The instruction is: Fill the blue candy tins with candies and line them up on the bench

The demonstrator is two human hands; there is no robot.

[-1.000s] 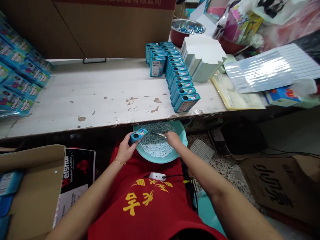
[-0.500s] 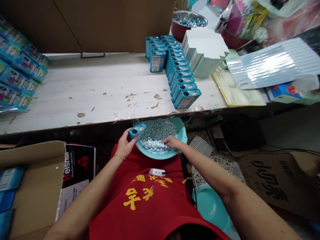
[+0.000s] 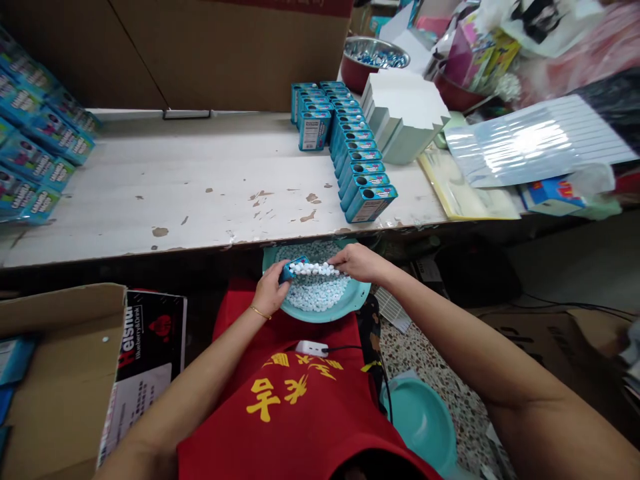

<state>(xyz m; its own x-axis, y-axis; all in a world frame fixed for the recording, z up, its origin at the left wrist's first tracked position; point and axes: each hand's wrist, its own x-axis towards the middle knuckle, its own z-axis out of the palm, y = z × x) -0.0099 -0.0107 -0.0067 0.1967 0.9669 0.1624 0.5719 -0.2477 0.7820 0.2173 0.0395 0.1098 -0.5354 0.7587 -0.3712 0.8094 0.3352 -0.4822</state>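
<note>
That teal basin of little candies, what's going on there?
A person is working over a teal basin of small pale candies, held in front of their red shirt. The left hand grips a small blue tin, and the right hand sits at the end of a neat line of candies that reaches the tin. Beyond them, on a worn white table, more blue tins stand in rows.
</note>
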